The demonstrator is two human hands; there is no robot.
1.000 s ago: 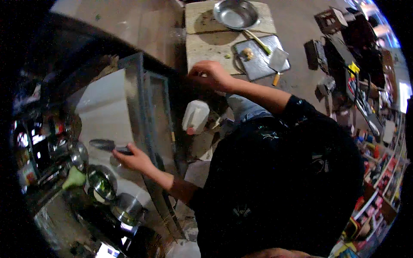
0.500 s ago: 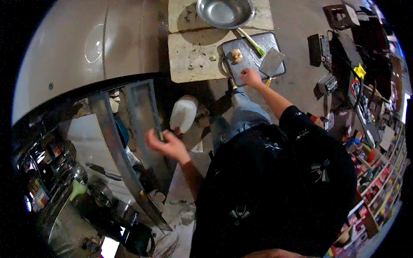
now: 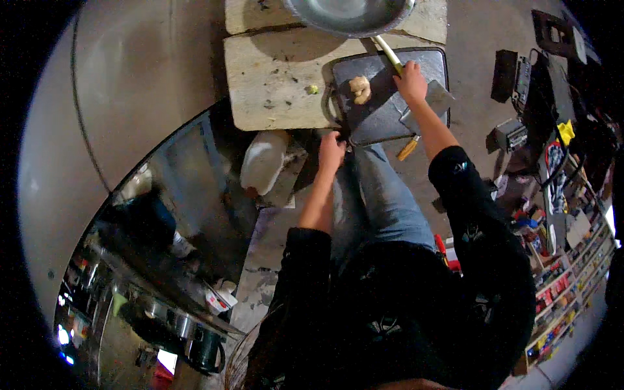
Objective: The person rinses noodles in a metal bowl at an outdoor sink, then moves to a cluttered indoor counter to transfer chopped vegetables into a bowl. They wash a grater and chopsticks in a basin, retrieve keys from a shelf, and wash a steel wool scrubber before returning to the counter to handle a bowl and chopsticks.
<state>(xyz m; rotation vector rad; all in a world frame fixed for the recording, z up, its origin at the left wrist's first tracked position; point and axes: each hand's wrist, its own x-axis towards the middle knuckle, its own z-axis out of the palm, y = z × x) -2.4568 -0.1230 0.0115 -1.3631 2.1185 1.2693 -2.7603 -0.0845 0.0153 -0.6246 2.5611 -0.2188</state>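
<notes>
My right hand (image 3: 411, 84) is closed around the green end of a spring onion (image 3: 386, 51); its pale stalk slants up toward a metal bowl. Beneath lies a dark grey cutting board (image 3: 380, 123) with a loop handle on its left side. A knobby piece of ginger (image 3: 359, 90) rests on the board. A broad-bladed cleaver (image 3: 408, 148) lies across the board's right part, partly behind my right forearm, its wooden handle past the near edge. My left hand (image 3: 331, 153), fingers partly curled and apart, is by the board's near left corner, and I see nothing held in it.
The metal bowl (image 3: 351, 16) stands on the far part of the worn wooden table (image 3: 273, 97). A small green scrap (image 3: 313, 89) lies left of the board. A whitish jug (image 3: 263, 162) is below the table's left corner. Cluttered shelves (image 3: 565, 292) line the right.
My right hand has moved from the board's near edge up onto the spring onion. My left hand has swung from the lower left to the board's near corner. My view has shifted.
</notes>
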